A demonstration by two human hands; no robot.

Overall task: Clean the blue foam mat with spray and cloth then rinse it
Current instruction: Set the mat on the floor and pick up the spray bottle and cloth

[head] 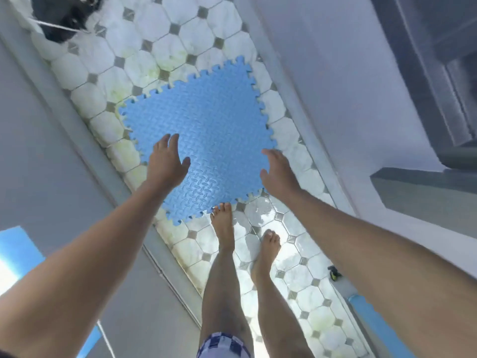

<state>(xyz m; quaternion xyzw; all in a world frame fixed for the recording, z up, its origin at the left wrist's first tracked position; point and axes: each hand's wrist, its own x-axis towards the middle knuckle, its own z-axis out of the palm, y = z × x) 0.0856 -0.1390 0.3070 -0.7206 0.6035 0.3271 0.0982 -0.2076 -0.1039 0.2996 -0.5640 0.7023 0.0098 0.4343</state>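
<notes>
Fingers (173,144) straight and slightly spread on both hands, gripping nothing. Left hand (165,164) palm down over the near-left part of the blue foam mat (206,117); right hand (277,171) over the mat's right corner, thumb held out. Cannot tell whether either hand touches the foam or only hovers above it.

Mat flat on the tiled floor (180,34), turned like a diamond, with toothed puzzle edges all round, between two pale walls. Wet shine on the near part of the mat and on the tiles beside it. Greenish staining on tiles along the left side. Bare left foot (223,228) with toes at the mat's near corner, seemingly touching it; bare right foot (267,246) just behind, on wet tile. Small dark and yellow object (334,273) by the right wall, too small to identify. No spray bottle or cloth in sight.

Likely risks from here:
- Slipping, from bare feet on wet tile while leaning forward.
- Mat skidding under a push, from water beneath the foam.
- Bending or tearing at the toothed edge, if lifted while toes pin the corner.
- Fresh dirt on the underside, from the stained tiles.
</notes>
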